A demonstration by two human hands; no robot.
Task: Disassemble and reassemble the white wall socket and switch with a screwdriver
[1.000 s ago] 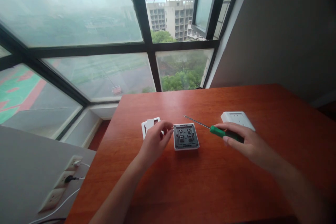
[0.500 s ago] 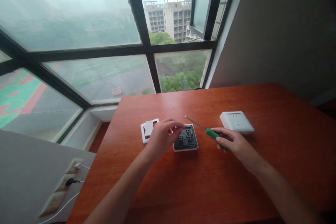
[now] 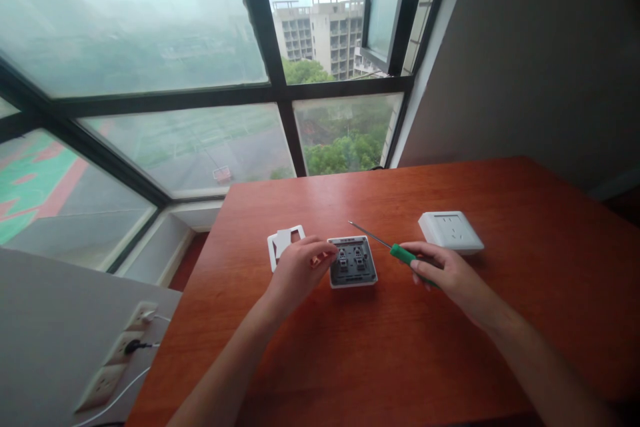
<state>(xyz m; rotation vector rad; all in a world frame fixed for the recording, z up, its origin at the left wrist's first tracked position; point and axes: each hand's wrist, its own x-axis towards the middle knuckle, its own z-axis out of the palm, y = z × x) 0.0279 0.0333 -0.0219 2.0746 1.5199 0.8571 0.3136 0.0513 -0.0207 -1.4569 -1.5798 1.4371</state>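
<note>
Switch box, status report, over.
Switch box: insides exposed. Right hand grips green screwdriver, tip clear. Left hand partly hides box's left edge; contact unclear.

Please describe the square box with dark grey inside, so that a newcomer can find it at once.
On the reddish-brown wooden table, look between the person's bare left hand and the green-handled metal screwdriver. There lies the white-rimmed square box, open face up. Two raised mechanisms show in its dark grey inside, whereas the white rectangular socket box farther right has a closed face.
</note>
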